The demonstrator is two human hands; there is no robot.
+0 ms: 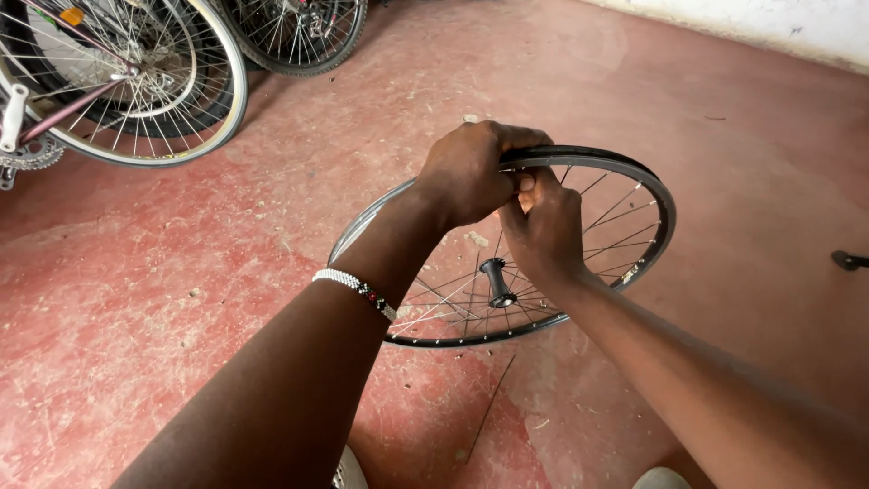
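Head view: bare spoked wheel [625, 186] held tilted above the red floor [163, 344], hub [496, 281] toward the person. Left hand [466, 172] clenches the far rim from above; right hand [543, 231], just beside, pinches the same section, touching it.

One head-worn camera looks steeply down, close over the bicycle wheel [507, 263] on the red floor [136, 299].

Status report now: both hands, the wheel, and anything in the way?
Left hand and right hand both gripping top of bicycle wheel rim. Hub bare, spokes visible. Floor around it dusty; parked bicycles well apart.
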